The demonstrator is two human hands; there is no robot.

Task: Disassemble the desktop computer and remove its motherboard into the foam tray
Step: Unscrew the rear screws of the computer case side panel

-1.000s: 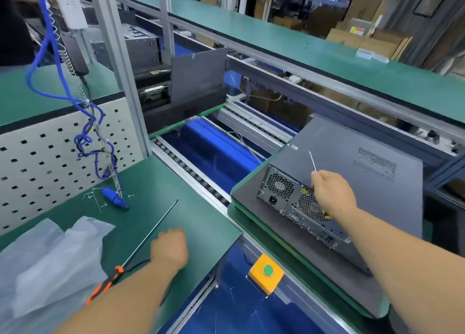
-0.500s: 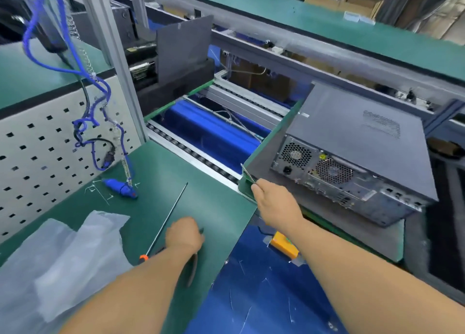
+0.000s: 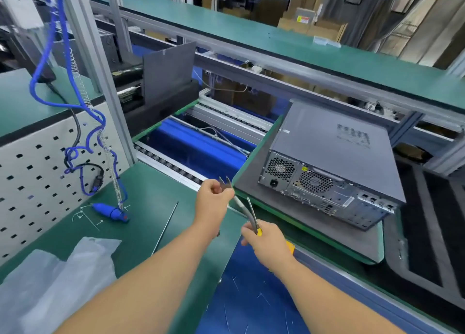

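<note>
Right now I have both hands low in the middle of the frame, sharing one tool. My left hand point(image 3: 212, 199) is closed around the metal jaw end of a pair of pliers point(image 3: 241, 205), with two pointed tips sticking up above the knuckles; my right hand point(image 3: 265, 243) is curled around the yellow handle end. Neither hand is on the computer point(image 3: 334, 157), which sits fully closed at centre right on a grey pad on a green-edged pallet point(image 3: 254, 155), rear panel facing me. A dark foam tray point(image 3: 432, 228) lies at the far right edge, still without a board in it.

I judge the main risk to be the grip itself: with my left fingers wrapped near the pointed end, a squeeze from the right could pinch or jab them. Passing the tool in mid-air over the gap between the green surface point(image 3: 141, 208) and the conveyor also invites a drop onto the blue panel below. The long thin rod point(image 3: 164, 229) lies loose beside my left forearm, and a careless sweep could roll it off the edge. Reaching for the rear panel with pliers leading could scratch the ports or slip.
</note>
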